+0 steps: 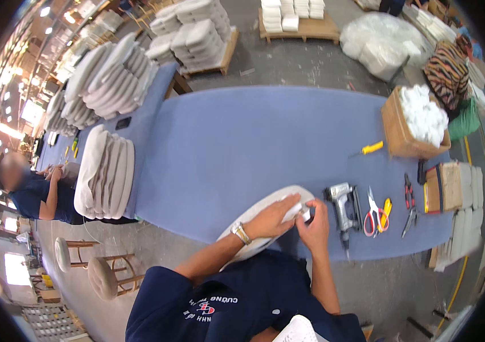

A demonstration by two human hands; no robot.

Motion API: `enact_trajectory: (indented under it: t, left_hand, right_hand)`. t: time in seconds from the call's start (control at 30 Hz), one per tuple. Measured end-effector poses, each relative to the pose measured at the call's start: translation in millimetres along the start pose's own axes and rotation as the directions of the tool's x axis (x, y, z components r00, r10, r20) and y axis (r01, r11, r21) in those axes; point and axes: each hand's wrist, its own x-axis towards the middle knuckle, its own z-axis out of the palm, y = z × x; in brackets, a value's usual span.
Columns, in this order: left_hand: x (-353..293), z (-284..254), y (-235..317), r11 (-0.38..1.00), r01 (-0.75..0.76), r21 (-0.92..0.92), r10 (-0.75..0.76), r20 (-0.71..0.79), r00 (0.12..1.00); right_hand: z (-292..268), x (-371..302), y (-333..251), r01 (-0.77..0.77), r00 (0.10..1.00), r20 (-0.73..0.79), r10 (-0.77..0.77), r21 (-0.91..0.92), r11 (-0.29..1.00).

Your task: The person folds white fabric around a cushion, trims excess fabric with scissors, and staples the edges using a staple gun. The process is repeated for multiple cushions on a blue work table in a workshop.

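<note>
A light grey seat cushion (281, 197) lies at the near edge of the blue-covered table, tilted against my body. My left hand (271, 219) rests over the cushion, its fingers curled at the right end and gripping the cover there. A watch is on that wrist. Close beside it, my right hand (315, 228) is closed at the same end, thumb and fingers pinching a small white piece (307, 215) that looks like padding or folded cloth. The fingers partly hide this piece. Right of my hands lies a silver staple gun (343, 208).
Red-handled scissors (373, 214), a yellow cutter (386, 212), pliers (409, 191) and a yellow-handled screwdriver (372, 147) lie on the right. Beyond stands a box (403, 128) of white stuffing. Cushions (106, 174) are stacked at left, near a co-worker (37, 191). Stools (103, 278) stand below.
</note>
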Motion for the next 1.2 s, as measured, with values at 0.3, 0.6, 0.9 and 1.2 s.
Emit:
enact_trajectory:
  t: [0.3, 0.6, 0.9, 1.2]
  left_hand:
    - [-13, -11, -21, 0.994, -0.049, -0.102, 0.058, 0.079, 0.995]
    - [15, -16, -12, 0.999, -0.034, 0.023, 0.029, 0.185, 0.982]
    - [14, -14, -25, 1.000, -0.018, -0.013, 0.020, 0.165, 0.986]
    - [24, 1, -28, 0.995, -0.097, -0.015, 0.098, 0.148, 0.984]
  right_hand:
    - [11, -20, -2, -0.260, 0.963, -0.048, 0.265, 0.096, 0.961]
    - [40, -23, 7, -0.222, 0.913, -0.265, 0.309, 0.314, 0.923]
    - [35, -25, -6, -0.295, 0.909, -0.197, 0.367, 0.320, 0.901]
    - [37, -10, -9, -0.593, 0.771, -0.100, 0.629, 0.251, 0.766]
